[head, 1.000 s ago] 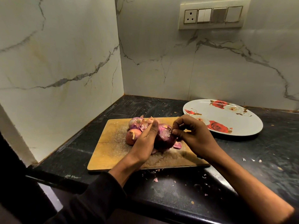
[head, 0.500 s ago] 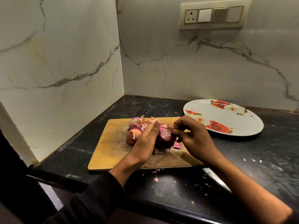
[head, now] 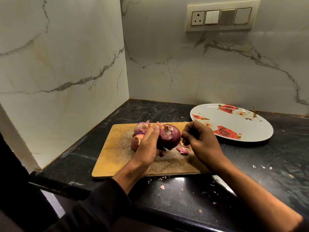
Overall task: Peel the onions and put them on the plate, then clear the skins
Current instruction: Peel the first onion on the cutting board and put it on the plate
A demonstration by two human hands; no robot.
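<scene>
Lifted slightly since earlier, the large purple-red round onion (head: 169,136) is gripped by the left hand (head: 149,144) fingers over the worn wooden cutting board (head: 117,158) — the right hand (head: 201,141) fingers are curled together beside it, apparently pinching skin. Two smaller onions (head: 141,128) lie behind; the white rose-patterned plate (head: 260,131) sits on the black table (head: 267,164).

A large dark-purple onion (head: 169,137), partly peeled with papery skin at its top, sits over the middle of the cutting board (head: 115,158). Two smaller unpeeled onions lie just beside it toward the board's far left: one purple (head: 141,128), one orange-pink (head: 136,142). Pink skin scraps (head: 183,150) lie to its right. The rose-patterned plate (head: 250,131) rests near the table's back edge.
</scene>
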